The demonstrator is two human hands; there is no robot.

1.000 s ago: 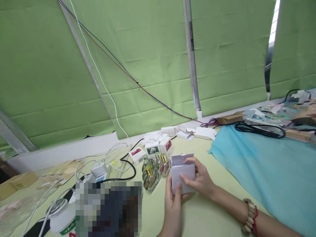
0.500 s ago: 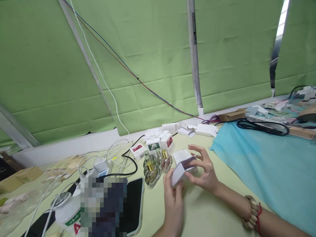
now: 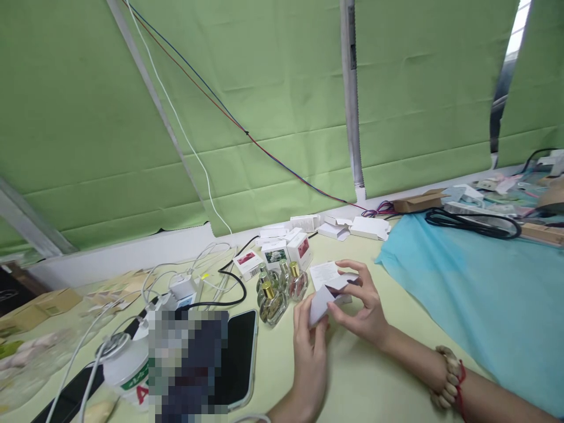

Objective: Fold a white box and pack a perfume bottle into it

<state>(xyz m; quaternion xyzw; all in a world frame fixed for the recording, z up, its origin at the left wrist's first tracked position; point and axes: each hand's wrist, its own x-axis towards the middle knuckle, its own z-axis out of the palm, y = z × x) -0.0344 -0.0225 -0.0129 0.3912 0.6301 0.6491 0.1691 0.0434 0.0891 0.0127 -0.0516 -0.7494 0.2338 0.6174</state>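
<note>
Just right of centre in the lower half of the frame, we see a white box [image 3: 320, 305] with parted flaps over the table [image 3: 356, 382]. Our left hand [image 3: 309, 329] pinches its left side between thumb and curled fingers. Our right hand [image 3: 363, 299], fingers spread and bent, holds its right side, though overlap partly hides the fingertip contact. Glass bottles [image 3: 274, 305] stand just left.

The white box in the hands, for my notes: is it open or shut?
Open: a flap stands out from the white box, between the left hand and the right hand. Whether anything is inside, I cannot tell.
</note>
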